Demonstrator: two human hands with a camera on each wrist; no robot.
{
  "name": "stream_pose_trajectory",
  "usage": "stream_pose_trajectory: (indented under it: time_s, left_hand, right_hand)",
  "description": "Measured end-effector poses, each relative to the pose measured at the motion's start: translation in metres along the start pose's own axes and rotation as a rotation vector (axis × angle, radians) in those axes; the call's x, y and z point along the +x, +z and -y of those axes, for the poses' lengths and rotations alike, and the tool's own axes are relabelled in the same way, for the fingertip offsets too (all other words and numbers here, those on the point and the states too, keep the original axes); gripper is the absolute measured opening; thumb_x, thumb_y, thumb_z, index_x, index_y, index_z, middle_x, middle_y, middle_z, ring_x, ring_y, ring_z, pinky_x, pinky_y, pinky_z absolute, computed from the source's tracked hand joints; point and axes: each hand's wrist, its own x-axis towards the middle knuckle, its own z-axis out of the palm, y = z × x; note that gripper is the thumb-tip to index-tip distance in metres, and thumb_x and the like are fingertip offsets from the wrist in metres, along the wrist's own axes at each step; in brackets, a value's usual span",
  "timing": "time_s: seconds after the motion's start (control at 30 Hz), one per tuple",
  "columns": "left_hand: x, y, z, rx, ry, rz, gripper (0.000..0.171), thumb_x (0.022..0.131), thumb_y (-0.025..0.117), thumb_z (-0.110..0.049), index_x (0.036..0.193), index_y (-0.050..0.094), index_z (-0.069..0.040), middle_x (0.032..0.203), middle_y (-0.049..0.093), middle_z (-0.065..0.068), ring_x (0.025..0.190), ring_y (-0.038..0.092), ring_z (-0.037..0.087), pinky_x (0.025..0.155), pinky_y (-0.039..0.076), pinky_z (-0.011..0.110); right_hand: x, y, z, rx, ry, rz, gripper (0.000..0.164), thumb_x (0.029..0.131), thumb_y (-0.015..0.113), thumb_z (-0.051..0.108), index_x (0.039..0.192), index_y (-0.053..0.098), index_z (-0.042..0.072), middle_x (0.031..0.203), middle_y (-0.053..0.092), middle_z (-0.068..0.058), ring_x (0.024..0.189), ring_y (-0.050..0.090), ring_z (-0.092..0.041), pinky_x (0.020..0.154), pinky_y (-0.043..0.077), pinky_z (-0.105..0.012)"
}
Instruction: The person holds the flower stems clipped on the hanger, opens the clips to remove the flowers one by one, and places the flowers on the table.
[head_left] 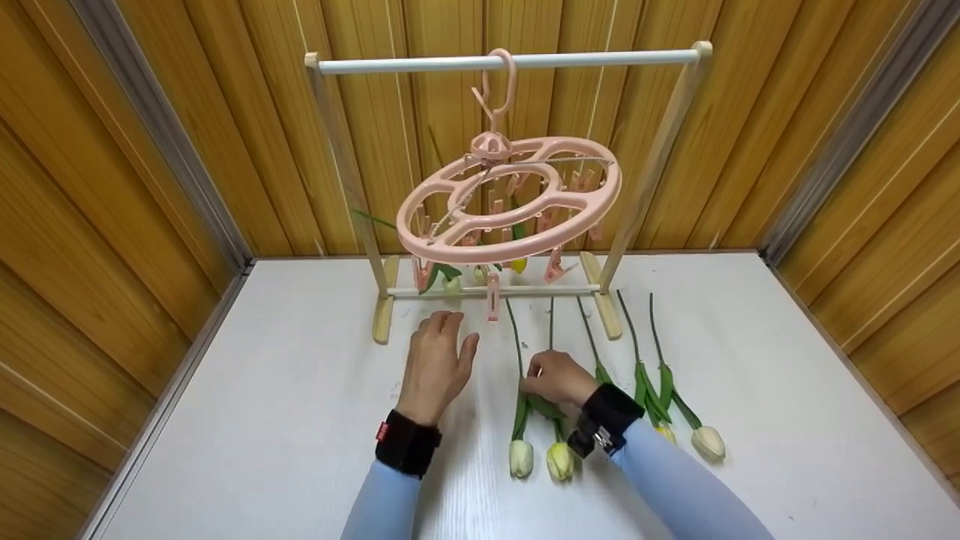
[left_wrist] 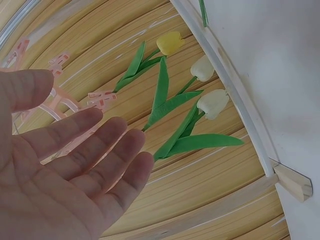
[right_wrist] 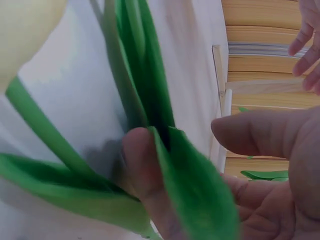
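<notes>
My right hand (head_left: 564, 377) reaches down to the leftmost white tulip (head_left: 521, 458), its fingertips at the leaves and stem. In the right wrist view a green leaf (right_wrist: 200, 190) lies across the fingers, and the thumb stands apart from them. A yellow tulip (head_left: 560, 460) lies beside it, partly under that hand. My left hand (head_left: 435, 367) holds nothing and is raised below the pink clip hanger (head_left: 517, 244), fingers extended. In the left wrist view, a yellow tulip (left_wrist: 170, 43) and two white tulips (left_wrist: 213, 104) hang heads down beyond its fingertips.
The hanger hooks over the white top bar (head_left: 420, 65) of a wooden-legged rack, with several pink clips (head_left: 493, 297) dangling below. Farther right on the white table (head_left: 300, 435) lie more tulips, among them a white one (head_left: 708, 443). Wood-patterned panels (head_left: 135, 187) enclose the table.
</notes>
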Motion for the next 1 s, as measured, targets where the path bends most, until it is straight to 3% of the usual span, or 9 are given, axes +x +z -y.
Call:
stream_pose_trajectory:
  time_s: [0.4,0.53,0.7,0.87,1.0]
  left_hand:
    - [0.003,-0.005,0.002,-0.011,-0.059,0.023,0.031,0.095,0.074,-0.015,0.115,0.070,0.008,0.108,0.068,0.022,0.101,0.067,0.039,0.087,0.054,0.052]
    - [0.003,-0.006,0.001,-0.013,-0.088,0.036,0.031,0.095,0.074,-0.016,0.116,0.070,0.007,0.110,0.068,0.022,0.103,0.066,0.039,0.089,0.054,0.052]
    - [0.004,-0.007,0.001,-0.029,-0.091,0.047,0.032,0.097,0.072,-0.017,0.117,0.069,0.007,0.111,0.068,0.023,0.105,0.066,0.039,0.091,0.053,0.051]
    - [0.005,-0.009,0.003,-0.060,-0.092,0.021,0.031,0.096,0.072,-0.016,0.117,0.069,0.007,0.113,0.068,0.023,0.106,0.065,0.040,0.092,0.053,0.052]
    - [0.005,-0.012,0.005,-0.100,-0.111,0.000,0.031,0.097,0.072,-0.015,0.120,0.068,0.006,0.118,0.066,0.023,0.110,0.064,0.040,0.095,0.052,0.052]
  right_hand:
    - [-0.011,-0.016,0.003,0.008,-0.070,0.051,0.016,0.095,0.066,0.017,0.088,0.070,0.003,0.070,0.065,-0.003,0.056,0.059,-0.013,0.060,0.048,-0.029]
    - [-0.015,-0.022,0.007,0.029,-0.063,0.075,0.016,0.097,0.065,0.016,0.088,0.069,0.004,0.071,0.067,-0.009,0.060,0.065,-0.022,0.061,0.049,-0.030]
    - [-0.020,-0.031,0.013,0.043,-0.084,0.099,0.017,0.097,0.064,0.016,0.085,0.069,0.005,0.072,0.068,-0.017,0.057,0.058,-0.016,0.059,0.044,-0.028]
    - [-0.022,-0.043,0.022,0.009,-0.130,0.099,0.016,0.097,0.065,0.018,0.089,0.071,0.006,0.074,0.067,-0.007,0.059,0.055,-0.011,0.059,0.045,-0.030]
    - [-0.027,-0.052,0.028,-0.032,-0.189,0.091,0.016,0.098,0.065,0.021,0.095,0.073,0.007,0.086,0.069,-0.001,0.072,0.059,-0.012,0.067,0.049,-0.033]
